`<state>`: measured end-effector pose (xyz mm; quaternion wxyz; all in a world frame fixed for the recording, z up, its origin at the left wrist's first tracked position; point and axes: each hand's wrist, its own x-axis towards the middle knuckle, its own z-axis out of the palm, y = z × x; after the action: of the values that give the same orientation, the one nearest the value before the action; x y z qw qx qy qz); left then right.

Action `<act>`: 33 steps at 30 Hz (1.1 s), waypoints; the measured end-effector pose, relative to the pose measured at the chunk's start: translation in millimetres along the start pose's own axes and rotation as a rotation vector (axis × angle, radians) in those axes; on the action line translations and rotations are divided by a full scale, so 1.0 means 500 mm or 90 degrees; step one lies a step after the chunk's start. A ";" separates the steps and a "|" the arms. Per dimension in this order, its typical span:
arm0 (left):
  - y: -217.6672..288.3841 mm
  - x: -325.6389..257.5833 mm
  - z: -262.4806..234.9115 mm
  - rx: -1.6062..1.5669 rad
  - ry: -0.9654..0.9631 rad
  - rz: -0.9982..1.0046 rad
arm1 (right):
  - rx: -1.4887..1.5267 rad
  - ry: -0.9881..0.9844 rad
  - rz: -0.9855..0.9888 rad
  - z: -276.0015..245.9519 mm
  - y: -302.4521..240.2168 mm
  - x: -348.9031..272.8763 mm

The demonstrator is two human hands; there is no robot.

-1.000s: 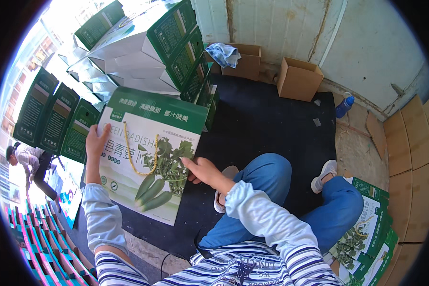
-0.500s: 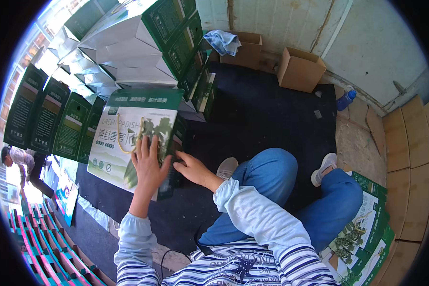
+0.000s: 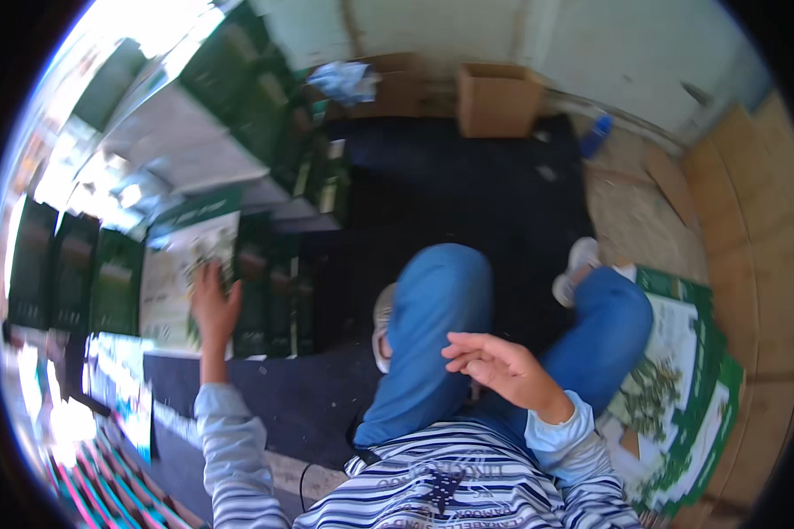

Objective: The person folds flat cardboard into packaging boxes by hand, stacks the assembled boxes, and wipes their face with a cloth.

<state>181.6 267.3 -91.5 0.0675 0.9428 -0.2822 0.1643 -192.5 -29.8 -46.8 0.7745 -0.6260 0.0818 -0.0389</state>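
My left hand (image 3: 214, 309) lies with fingers spread against the printed front of a green and white carton (image 3: 161, 282) that stands at the left. Several dark green carton sides (image 3: 273, 295) stand in a row just to the right of that hand. My right hand (image 3: 503, 366) hangs over my lap, away from the cartons, its fingers stretched out and nothing seen in it. Flat green and white printed cartons (image 3: 670, 361) lie stacked to the right of my knee. The picture is somewhat blurred by motion.
More green cartons (image 3: 238, 79) are piled high at the back left. Brown cardboard boxes (image 3: 500, 101), a blue cloth (image 3: 344, 82) and a blue bottle (image 3: 596, 137) sit by the back wall. Brown cartons (image 3: 737, 220) line the right. A black mat (image 3: 397, 194) covers the floor.
My right hand has left the carton's side and swung right, over my lap. The carton under my left hand now stands farther left, beside the others. The whole view has shifted.
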 end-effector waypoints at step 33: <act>0.460 -0.024 -0.130 -0.167 -0.140 0.282 | 0.302 1.248 0.153 -0.582 0.443 -0.714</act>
<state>27.2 96.2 -27.0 0.1202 0.8536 -0.5057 0.0341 -604.3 -204.7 -294.2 0.4695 -0.1363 0.7336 -0.4720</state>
